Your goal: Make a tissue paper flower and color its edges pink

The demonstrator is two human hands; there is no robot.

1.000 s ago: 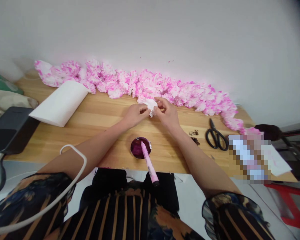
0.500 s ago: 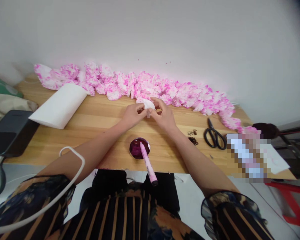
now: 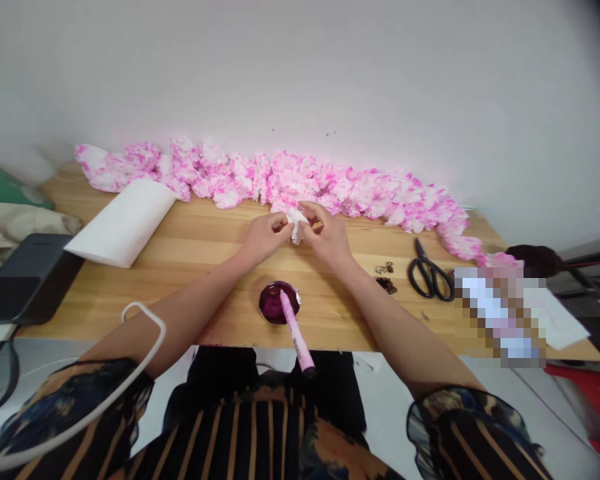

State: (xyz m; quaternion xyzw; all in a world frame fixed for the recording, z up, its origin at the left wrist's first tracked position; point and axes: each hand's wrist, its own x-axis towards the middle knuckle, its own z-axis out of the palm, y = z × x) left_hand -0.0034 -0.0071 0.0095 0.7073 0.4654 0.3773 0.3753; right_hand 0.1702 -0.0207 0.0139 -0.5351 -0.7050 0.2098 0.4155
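Between my hands is a small piece of crumpled white tissue paper [image 3: 296, 225]. My left hand [image 3: 267, 235] pinches its left side between thumb and forefinger. On the other side my right hand [image 3: 326, 233] grips it with thumb and fingertips. Just beyond lies a long row of pink-and-white tissue paper flowers [image 3: 300, 177] against the wall. Nearer to me stands a small round dish of dark purple liquid [image 3: 270, 303], with a pink marker pen [image 3: 297, 337] resting across its rim, its black end toward me.
Black-handled scissors [image 3: 430, 273] and small dark wire ties [image 3: 386, 285] lie right of my hands. At left are a folded white paper sheet [image 3: 125, 223], a black box [image 3: 30, 277] and beige cloth [image 3: 23, 230]. A white cable [image 3: 153, 347] crosses my left forearm.
The white tissue has gone from a wider, spread shape to a narrower, gathered one between my fingers. Both hands stay close together in nearly the same place. The view has shifted slightly.
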